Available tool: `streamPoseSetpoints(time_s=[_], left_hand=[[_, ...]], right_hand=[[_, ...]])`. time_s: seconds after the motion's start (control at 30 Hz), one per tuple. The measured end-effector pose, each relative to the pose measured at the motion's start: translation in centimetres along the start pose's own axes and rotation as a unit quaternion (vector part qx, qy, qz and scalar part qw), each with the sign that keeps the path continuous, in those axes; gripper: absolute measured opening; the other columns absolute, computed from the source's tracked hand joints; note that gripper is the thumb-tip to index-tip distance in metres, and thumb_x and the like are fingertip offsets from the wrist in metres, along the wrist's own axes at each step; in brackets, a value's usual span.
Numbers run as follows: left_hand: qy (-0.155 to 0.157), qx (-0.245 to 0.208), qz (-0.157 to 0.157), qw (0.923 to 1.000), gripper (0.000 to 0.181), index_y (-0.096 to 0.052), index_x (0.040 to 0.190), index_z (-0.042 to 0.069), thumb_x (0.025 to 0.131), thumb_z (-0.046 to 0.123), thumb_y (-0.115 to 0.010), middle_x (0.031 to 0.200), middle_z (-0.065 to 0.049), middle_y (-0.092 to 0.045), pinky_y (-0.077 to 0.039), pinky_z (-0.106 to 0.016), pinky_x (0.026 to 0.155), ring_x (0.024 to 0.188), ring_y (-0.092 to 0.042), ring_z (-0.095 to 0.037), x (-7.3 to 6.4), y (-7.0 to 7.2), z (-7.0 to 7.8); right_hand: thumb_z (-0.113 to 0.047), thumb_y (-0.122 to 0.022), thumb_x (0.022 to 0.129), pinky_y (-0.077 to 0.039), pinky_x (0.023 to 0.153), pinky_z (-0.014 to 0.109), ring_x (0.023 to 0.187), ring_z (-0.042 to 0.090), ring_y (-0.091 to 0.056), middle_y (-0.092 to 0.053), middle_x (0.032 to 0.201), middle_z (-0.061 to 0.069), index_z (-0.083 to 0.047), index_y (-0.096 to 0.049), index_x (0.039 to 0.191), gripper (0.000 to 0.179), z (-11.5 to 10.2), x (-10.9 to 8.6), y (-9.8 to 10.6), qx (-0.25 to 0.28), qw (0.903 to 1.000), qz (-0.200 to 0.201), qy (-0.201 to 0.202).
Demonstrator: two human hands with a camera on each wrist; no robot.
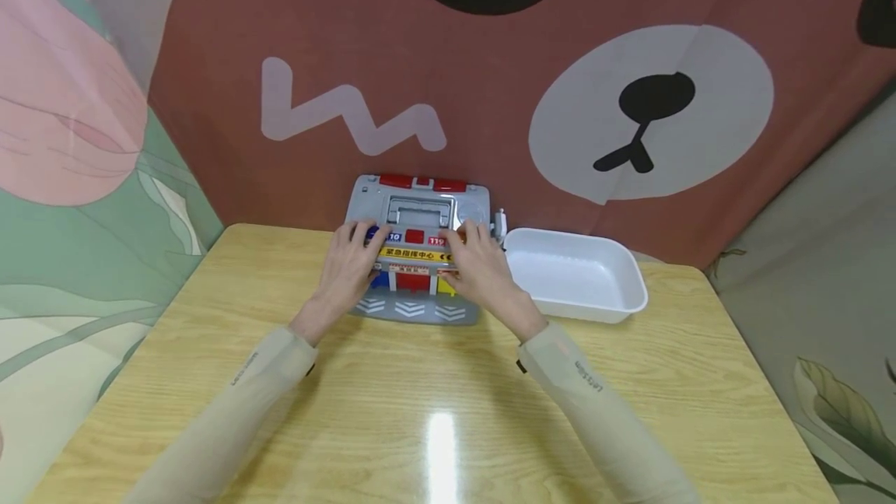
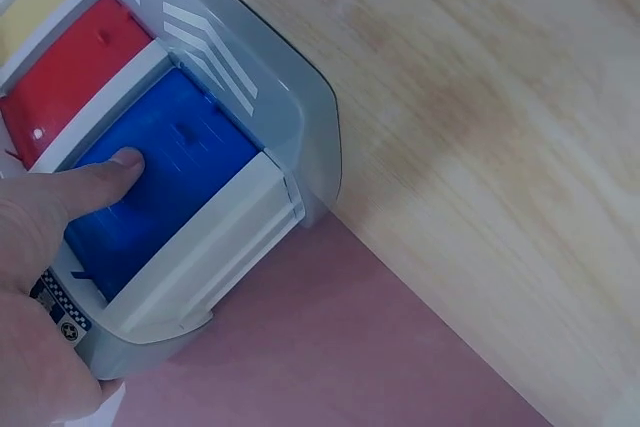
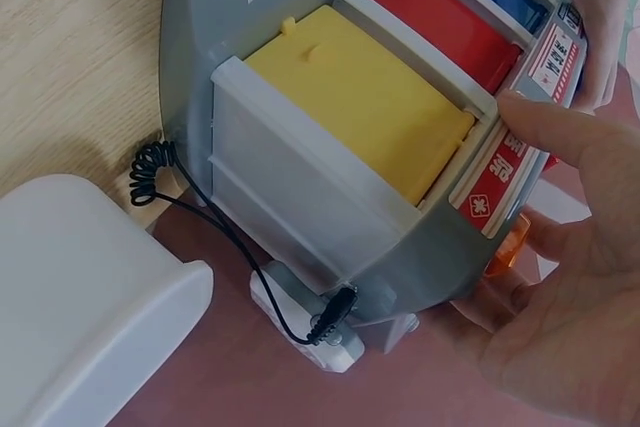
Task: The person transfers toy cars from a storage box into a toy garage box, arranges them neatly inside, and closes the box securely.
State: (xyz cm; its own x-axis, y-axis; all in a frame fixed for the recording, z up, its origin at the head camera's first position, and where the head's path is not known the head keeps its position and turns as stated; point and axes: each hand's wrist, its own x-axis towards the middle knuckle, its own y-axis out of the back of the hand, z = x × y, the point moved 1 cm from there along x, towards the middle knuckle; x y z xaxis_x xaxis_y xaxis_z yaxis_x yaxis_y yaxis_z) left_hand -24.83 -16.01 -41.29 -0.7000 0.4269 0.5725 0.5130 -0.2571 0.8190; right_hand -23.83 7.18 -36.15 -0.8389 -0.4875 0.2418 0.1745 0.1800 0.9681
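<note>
A grey toy emergency-station garage (image 1: pixel 413 255) stands at the back of the table with a carry handle (image 1: pixel 420 212) on top. Its front has a blue door (image 2: pixel 190 157), a red door (image 3: pixel 440 22) and a yellow door (image 3: pixel 355 97), all closed. My left hand (image 1: pixel 344 261) grips its left upper edge, the thumb lying on the blue door. On the right side, my right hand (image 1: pixel 484 264) holds the upper edge, thumb on the front rim by a red sticker (image 3: pixel 492 182). That hand's other fingers curl behind, near an orange part (image 3: pixel 508 247).
A white plastic tray (image 1: pixel 574 274) sits just right of the garage. Between them, a small white handset (image 3: pixel 310 332) hangs on the garage's side with a coiled black cord (image 3: pixel 152 172). A printed bear curtain (image 1: pixel 308 177) hangs directly behind the wooden table (image 1: pixel 392 411).
</note>
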Motion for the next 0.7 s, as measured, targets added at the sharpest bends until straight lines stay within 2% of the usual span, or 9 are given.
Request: streamPoseSetpoints(time_s=[0.17, 0.3, 0.4, 0.5, 0.63, 0.7], left_hand=[[0.002, -0.008, -0.003, 1.0000, 0.085, -0.045, 0.134, 0.008, 0.065, 0.022, -0.092, 0.132, -0.022, -0.041, -0.035, -0.052, 0.098, 0.115, -0.040, -0.041, -0.24, 0.21, -0.19], [0.004, -0.028, -0.008, 0.9996, 0.089, -0.046, 0.137, 0.007, 0.066, 0.037, -0.089, 0.145, -0.022, -0.031, -0.032, -0.053, 0.101, 0.120, -0.037, -0.041, -0.44, 0.48, -0.23], [0.008, -0.045, -0.018, 0.9988, 0.087, -0.043, 0.143, 0.008, 0.075, 0.050, -0.078, 0.156, -0.018, -0.018, -0.026, -0.055, 0.107, 0.134, -0.028, -0.040, -0.47, 0.67, -0.15], [0.013, -0.056, -0.025, 0.9981, 0.083, -0.039, 0.148, 0.010, 0.084, 0.059, -0.062, 0.161, -0.011, -0.009, -0.020, -0.057, 0.111, 0.143, -0.017, -0.037, -0.54, 0.80, -0.10], [0.016, -0.063, -0.029, 0.9975, 0.080, -0.035, 0.150, 0.011, 0.092, 0.066, -0.039, 0.162, -0.008, -0.006, -0.017, -0.057, 0.112, 0.144, -0.013, -0.035, -0.69, 0.93, -0.03], [0.017, -0.065, -0.033, 0.9972, 0.079, -0.034, 0.151, 0.011, 0.094, 0.066, -0.034, 0.162, -0.008, -0.006, -0.016, -0.056, 0.112, 0.145, -0.013, -0.035, -0.75, 1.00, 0.02]], right_hand=[[-0.035, -0.076, 0.083, -0.047, 0.070, 0.033, 0.099, 0.025, -0.040, -0.044, 0.117, 0.013, -0.009, -0.049, 0.139, 0.067, -0.27, -0.12, -0.05, 0.008, 0.9999, 0.007, 0.005], [-0.035, -0.075, 0.084, -0.047, 0.070, 0.033, 0.099, 0.025, -0.040, -0.044, 0.118, 0.013, -0.009, -0.048, 0.140, 0.067, -0.45, -0.31, -0.05, 0.012, 0.9999, 0.008, 0.007], [-0.033, -0.075, 0.085, -0.047, 0.073, 0.035, 0.102, 0.025, -0.040, -0.045, 0.119, 0.014, -0.009, -0.048, 0.140, 0.066, -0.42, -0.41, -0.05, 0.022, 0.9997, 0.012, 0.007], [-0.030, -0.076, 0.084, -0.047, 0.078, 0.037, 0.106, 0.026, -0.040, -0.045, 0.122, 0.014, -0.011, -0.048, 0.141, 0.066, -0.35, -0.49, -0.14, 0.043, 0.9990, 0.014, 0.004], [-0.027, -0.078, 0.083, -0.047, 0.082, 0.039, 0.112, 0.027, -0.039, -0.044, 0.126, 0.014, -0.015, -0.047, 0.142, 0.068, -0.23, -0.66, -0.36, 0.063, 0.9979, 0.013, 0.001], [-0.026, -0.078, 0.083, -0.047, 0.083, 0.039, 0.112, 0.028, -0.039, -0.044, 0.127, 0.015, -0.016, -0.047, 0.143, 0.068, -0.21, -0.77, -0.51, 0.066, 0.9978, 0.014, 0.002]])
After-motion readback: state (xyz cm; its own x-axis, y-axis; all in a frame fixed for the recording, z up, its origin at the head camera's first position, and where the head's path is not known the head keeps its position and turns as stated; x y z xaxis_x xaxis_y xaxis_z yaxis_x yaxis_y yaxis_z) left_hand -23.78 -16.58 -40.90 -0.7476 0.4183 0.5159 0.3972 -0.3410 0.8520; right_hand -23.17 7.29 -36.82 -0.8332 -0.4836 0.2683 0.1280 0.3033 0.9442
